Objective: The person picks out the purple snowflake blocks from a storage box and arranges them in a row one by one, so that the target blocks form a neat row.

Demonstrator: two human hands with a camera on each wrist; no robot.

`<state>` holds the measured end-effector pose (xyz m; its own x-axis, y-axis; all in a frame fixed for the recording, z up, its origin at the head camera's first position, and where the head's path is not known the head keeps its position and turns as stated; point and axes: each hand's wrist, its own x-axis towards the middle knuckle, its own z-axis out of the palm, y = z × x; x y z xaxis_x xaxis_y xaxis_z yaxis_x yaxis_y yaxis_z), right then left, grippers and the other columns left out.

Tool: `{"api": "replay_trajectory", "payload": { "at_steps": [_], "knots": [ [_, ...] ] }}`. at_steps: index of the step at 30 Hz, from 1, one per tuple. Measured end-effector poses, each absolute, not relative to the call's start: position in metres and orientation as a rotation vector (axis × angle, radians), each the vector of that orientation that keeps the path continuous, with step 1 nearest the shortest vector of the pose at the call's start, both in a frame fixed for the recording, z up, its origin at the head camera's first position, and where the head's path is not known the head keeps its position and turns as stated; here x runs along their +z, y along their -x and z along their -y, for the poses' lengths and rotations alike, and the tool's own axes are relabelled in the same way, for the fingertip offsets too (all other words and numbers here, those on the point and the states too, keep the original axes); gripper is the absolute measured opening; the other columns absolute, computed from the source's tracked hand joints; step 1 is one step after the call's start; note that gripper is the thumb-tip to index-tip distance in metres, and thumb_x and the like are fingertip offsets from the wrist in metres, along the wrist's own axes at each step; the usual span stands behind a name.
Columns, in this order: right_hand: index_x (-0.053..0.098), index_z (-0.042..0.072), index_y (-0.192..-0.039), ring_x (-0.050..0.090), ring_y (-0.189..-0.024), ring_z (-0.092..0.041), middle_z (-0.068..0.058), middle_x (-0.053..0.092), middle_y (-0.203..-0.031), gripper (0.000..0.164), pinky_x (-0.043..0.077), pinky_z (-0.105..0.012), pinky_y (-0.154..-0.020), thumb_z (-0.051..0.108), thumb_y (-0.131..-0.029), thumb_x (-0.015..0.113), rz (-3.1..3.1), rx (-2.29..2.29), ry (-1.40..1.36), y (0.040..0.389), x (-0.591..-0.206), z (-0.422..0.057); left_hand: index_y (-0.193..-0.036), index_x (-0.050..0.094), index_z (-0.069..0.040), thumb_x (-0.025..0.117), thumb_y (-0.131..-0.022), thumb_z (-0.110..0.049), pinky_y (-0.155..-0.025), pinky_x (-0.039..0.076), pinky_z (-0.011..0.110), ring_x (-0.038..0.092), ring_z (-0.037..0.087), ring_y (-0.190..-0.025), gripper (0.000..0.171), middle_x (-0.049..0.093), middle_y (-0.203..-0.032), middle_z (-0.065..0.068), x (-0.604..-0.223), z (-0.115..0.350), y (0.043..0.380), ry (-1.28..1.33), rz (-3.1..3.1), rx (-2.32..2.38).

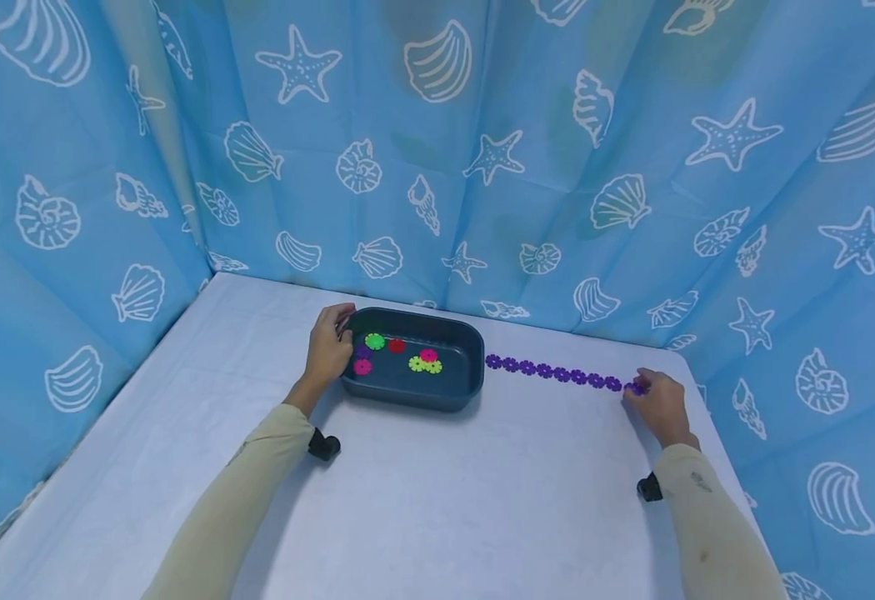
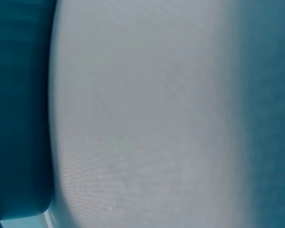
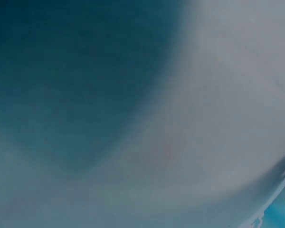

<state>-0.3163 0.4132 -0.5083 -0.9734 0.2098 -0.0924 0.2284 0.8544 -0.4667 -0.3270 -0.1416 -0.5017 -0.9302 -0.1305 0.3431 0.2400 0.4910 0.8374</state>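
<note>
At the left end of a dark grey plastic basin point(image 1: 407, 396), my left hand point(image 1: 328, 346) grips the rim. Flower-shaped plastic discs in several colours lie inside, among them a green disc point(image 1: 375, 341), a red disc point(image 1: 396, 346) and a yellow disc point(image 1: 417, 364). From the basin's right side a row of purple discs point(image 1: 544, 370) runs across the table. My right hand point(image 1: 661, 407) pinches a purple disc point(image 1: 635, 388) at the row's right end, partly covering it. In the left wrist view the basin's side point(image 2: 19, 109) fills the left edge; the right wrist view is too blurred to show the disc.
A white cloth covers the table point(image 1: 482, 500). Blue curtains point(image 1: 437, 167) with white shell and starfish prints hang close behind it and on both sides. Each wrist carries a small black camera, one being the left camera point(image 1: 324, 446).
</note>
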Motion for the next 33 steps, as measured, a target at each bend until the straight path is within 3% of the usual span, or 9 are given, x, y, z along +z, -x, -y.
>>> {"api": "replay_trajectory", "payload": {
  "at_steps": [15,20,26,33],
  "knots": [
    [0.04,-0.006,-0.143,0.046,-0.124,-0.049,-0.029,0.053,-0.131,0.057,0.039,-0.062,-0.104,0.012,-0.094,0.063,-2.984,-0.734,-0.303,0.323,-0.507,-0.414,-0.131,0.05,0.004,0.048,-0.09,0.013,-0.111,0.039,0.032,0.05,0.029,-0.126,0.042,0.049,-0.13,0.018,-0.505,0.142,0.329,0.111,2.353,-1.413],
    [0.044,-0.007,-0.14,0.048,-0.122,-0.048,-0.029,0.055,-0.129,0.051,0.045,-0.059,-0.1,0.012,-0.095,0.059,-3.056,-0.773,-0.266,0.328,-0.494,-0.402,-0.131,0.05,0.005,0.048,-0.09,0.013,-0.111,0.039,0.032,0.05,0.03,-0.126,0.042,0.05,-0.13,0.019,-0.504,0.142,0.329,0.107,2.353,-1.404],
    [0.049,-0.004,-0.137,0.051,-0.122,-0.043,-0.025,0.058,-0.128,0.046,0.046,-0.055,-0.1,0.012,-0.095,0.058,-3.224,-0.894,0.015,0.346,-0.47,-0.348,-0.132,0.05,0.003,0.048,-0.09,0.014,-0.112,0.038,0.031,0.048,0.028,-0.128,0.043,0.049,-0.132,0.018,-0.502,0.143,0.327,0.092,2.369,-1.41],
    [0.056,0.001,-0.133,0.06,-0.113,-0.032,-0.015,0.065,-0.121,0.043,0.051,-0.045,-0.099,0.01,-0.092,0.064,-3.252,-1.056,0.535,0.36,-0.451,-0.245,-0.132,0.05,0.003,0.048,-0.09,0.013,-0.111,0.038,0.03,0.049,0.027,-0.127,0.042,0.049,-0.131,0.018,-0.504,0.142,0.328,0.101,2.363,-1.428]
  ]
}}
